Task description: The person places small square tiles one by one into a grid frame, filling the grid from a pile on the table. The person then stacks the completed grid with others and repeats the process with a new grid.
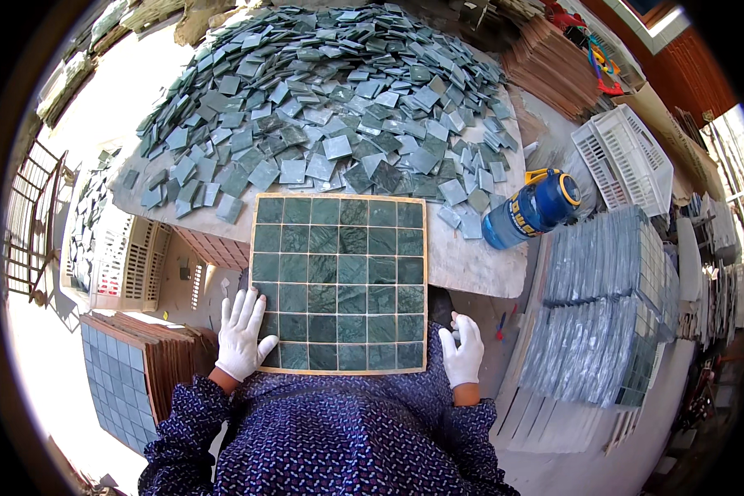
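Note:
A square tray (pixel 257 248) with a pale wooden rim rests over my lap and against the table's near edge. Dark green square tiles (pixel 337 269) fill it in even rows, with light gaps between them. My left hand (pixel 241 337), in a white glove, lies spread along the tray's lower left edge, fingertips touching the rim and outer tiles. Beside the tray's lower right edge is my right hand (pixel 463 354), also gloved and apart from the rim. Its fingers are curled toward the thumb; a small dark spot shows between them, too small to name.
A big heap of loose green tiles (pixel 339 107) covers the table (pixel 479 273). A blue bottle (pixel 525 215) lies tilted at its right. Wrapped tile stacks (pixel 583 314) and a white crate (pixel 624 157) stand right. At left are tile-faced boards (pixel 120 376) and a cream crate (pixel 132 264).

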The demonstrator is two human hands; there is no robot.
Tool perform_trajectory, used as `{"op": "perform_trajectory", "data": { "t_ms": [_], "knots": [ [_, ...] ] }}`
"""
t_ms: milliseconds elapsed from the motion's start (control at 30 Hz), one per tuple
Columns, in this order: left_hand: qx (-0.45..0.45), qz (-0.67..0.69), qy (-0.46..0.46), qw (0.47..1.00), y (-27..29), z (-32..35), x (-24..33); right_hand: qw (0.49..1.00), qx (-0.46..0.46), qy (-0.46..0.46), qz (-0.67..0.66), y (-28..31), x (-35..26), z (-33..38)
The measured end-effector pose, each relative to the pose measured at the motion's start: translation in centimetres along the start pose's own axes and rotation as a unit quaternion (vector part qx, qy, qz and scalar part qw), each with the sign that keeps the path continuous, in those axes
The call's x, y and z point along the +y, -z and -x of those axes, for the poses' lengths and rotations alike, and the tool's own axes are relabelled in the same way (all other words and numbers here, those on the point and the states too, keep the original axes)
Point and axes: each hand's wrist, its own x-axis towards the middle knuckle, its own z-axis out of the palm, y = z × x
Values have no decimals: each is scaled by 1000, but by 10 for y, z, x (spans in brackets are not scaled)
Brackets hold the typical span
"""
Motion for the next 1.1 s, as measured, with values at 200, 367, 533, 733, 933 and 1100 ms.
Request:
{"op": "perform_trajectory", "data": {
  "t_ms": [200,367,533,733,933,1100],
  "knots": [
    [56,109,132,984,-23,26,9,989,-59,85,108,-36,-36,19],
    [57,117,90,987,-11,6,39,983,-157,-4,99,-39,-64,-1],
    [13,55,87,995,-12,-11,38,986,-148,5,75,-45,-53,0],
    [9,48,93,994,-11,-7,38,981,-74,106,142,-41,-55,-2],
    [22,52,79,995,-13,-10,36,966,-190,176,10,-32,-63,-21],
    [24,63,86,994,-12,-6,36,933,-260,225,103,-40,-69,-32]
  ]
}}
